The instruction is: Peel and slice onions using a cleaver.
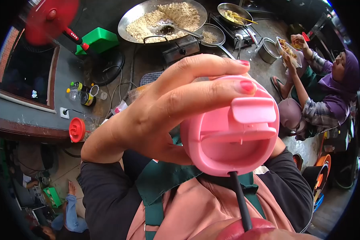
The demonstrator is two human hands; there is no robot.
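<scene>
Close in front of me is a pink tumbler point(238, 154), its lid with a raised flap turned toward my view. My left hand point(152, 106) is wrapped round it from the left, two fingers lying over the top and the thumb lower on the side. A black straw point(241, 200) comes out of the lid's lower edge and runs down toward me. The tumbler hides my right hand; only the bare skin of my right forearm point(280, 149) and the dark sleeve point(290, 172) show beside it.
Ahead, a wide pan point(126, 30) of crumbly tan food sits on a stove point(182, 52), with a smaller wok point(224, 7) to its right. A seated person point(324, 96) at right holds a food container point(296, 62). Bottles point(86, 98) and a red fan point(50, 18) stand left.
</scene>
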